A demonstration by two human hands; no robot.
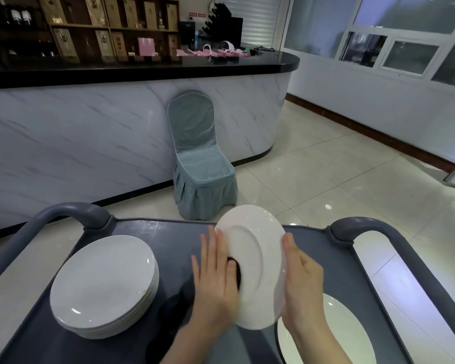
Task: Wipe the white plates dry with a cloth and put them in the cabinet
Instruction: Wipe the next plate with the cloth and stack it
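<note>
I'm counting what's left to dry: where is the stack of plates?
In the head view, the stack of plates sits on the left side of the grey cart, just left of the left hand and the held plate.

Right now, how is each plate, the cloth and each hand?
Held round white plate: tilted on edge, off the cart.
Dark cloth: pressed on its face, mostly hidden.
Left hand: fingers straight, pressing cloth.
Right hand: grips plate's rim.
Stack of white plates: flat on grey cart.
Single white plate: flat, lower right.
</note>
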